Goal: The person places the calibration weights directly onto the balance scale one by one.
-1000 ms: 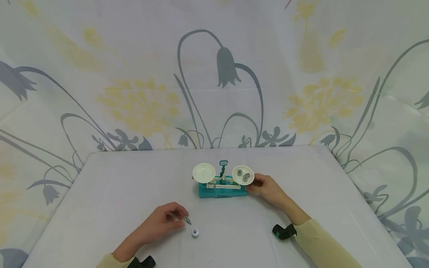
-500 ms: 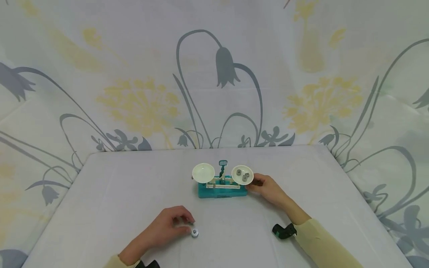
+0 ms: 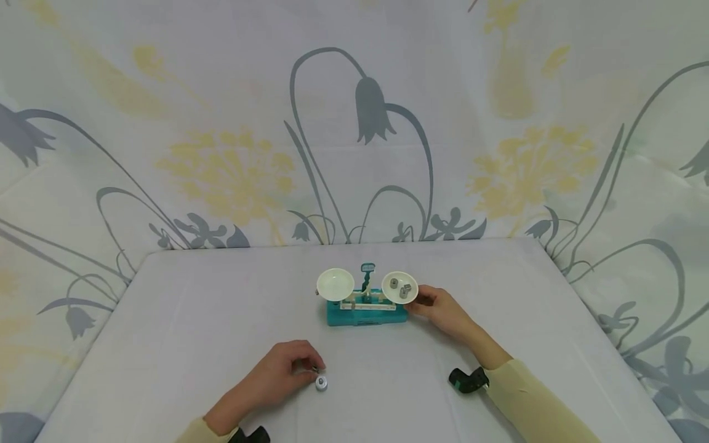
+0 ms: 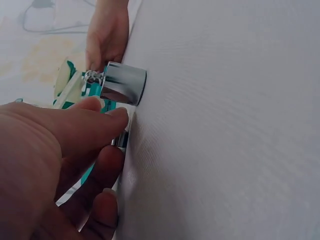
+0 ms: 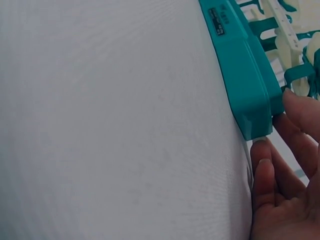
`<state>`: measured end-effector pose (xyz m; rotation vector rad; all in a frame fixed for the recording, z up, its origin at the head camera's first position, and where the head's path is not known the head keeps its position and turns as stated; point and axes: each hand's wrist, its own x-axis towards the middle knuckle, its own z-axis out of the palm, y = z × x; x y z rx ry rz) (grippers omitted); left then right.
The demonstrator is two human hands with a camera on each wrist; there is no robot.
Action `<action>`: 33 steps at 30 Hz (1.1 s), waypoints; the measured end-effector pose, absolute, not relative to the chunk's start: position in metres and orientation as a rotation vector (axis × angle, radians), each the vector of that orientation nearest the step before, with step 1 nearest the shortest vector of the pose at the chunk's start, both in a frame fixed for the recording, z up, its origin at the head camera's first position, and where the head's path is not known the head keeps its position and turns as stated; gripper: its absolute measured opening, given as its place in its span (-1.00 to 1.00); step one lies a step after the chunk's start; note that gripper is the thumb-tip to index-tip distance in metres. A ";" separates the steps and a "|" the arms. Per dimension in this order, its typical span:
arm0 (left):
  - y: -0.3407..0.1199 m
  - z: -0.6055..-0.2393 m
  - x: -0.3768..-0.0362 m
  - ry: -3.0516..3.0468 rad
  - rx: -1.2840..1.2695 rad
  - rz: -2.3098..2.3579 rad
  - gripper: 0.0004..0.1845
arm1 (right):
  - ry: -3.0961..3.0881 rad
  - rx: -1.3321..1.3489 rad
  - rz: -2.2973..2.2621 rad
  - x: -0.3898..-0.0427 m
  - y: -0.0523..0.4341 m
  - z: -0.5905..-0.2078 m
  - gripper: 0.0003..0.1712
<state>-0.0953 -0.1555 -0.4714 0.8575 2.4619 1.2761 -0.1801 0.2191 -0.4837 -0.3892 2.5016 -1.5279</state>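
Left hand [image 3: 279, 376], lower centre, pinched small metal piece [image 4: 120, 140] just beside chrome weight [image 3: 321, 383] on table [image 3: 194, 320]. Right hand [image 3: 440, 307], fingers curled, touched right end of teal balance scale [image 3: 362, 295], mid-frame.

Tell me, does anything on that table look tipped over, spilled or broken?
Nothing stands out. The teal balance scale stands upright with small metal weights in its right pan, and its left pan is bare. One more metal weight stands upright beside the left hand.
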 end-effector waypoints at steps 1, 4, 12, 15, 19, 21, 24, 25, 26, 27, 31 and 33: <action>-0.155 -0.472 -0.096 2.469 0.859 1.267 -0.73 | 2.505 -0.391 -1.527 -0.180 0.219 -0.484 -0.61; -0.154 -0.472 -0.096 2.483 0.865 1.234 -0.72 | 2.491 -0.386 -1.538 -0.180 0.220 -0.485 -0.61; -0.153 -0.466 -0.098 2.513 0.883 1.132 -0.77 | 2.472 -0.412 -1.561 -0.171 0.216 -0.468 -0.62; -0.152 -0.463 -0.098 2.556 0.888 1.038 -0.81 | 2.470 -0.417 -1.556 -0.165 0.211 -0.453 -0.63; -0.153 -0.460 -0.101 2.609 0.921 0.909 -0.86 | 2.472 -0.412 -1.550 -0.163 0.209 -0.447 -0.63; -0.154 -0.459 -0.103 2.618 0.933 0.878 -0.87 | 2.477 -0.419 -1.551 -0.163 0.209 -0.447 -0.64; -0.155 -0.459 -0.104 2.605 0.945 0.877 -0.87 | 2.482 -0.425 -1.553 -0.163 0.209 -0.449 -0.64; -0.155 -0.459 -0.104 2.601 0.946 0.879 -0.87 | 2.481 -0.427 -1.555 -0.163 0.209 -0.449 -0.64; -0.155 -0.460 -0.104 2.596 0.942 0.885 -0.87 | 2.478 -0.428 -1.556 -0.163 0.209 -0.449 -0.64; -0.156 -0.460 -0.104 2.589 0.935 0.897 -0.87 | 2.476 -0.429 -1.558 -0.163 0.209 -0.449 -0.64; -0.157 -0.463 -0.104 2.549 0.883 0.998 -0.86 | 2.472 -0.432 -1.561 -0.163 0.209 -0.449 -0.65; -0.158 -0.465 -0.104 2.521 0.863 1.074 -0.87 | 2.471 -0.434 -1.561 -0.163 0.209 -0.448 -0.64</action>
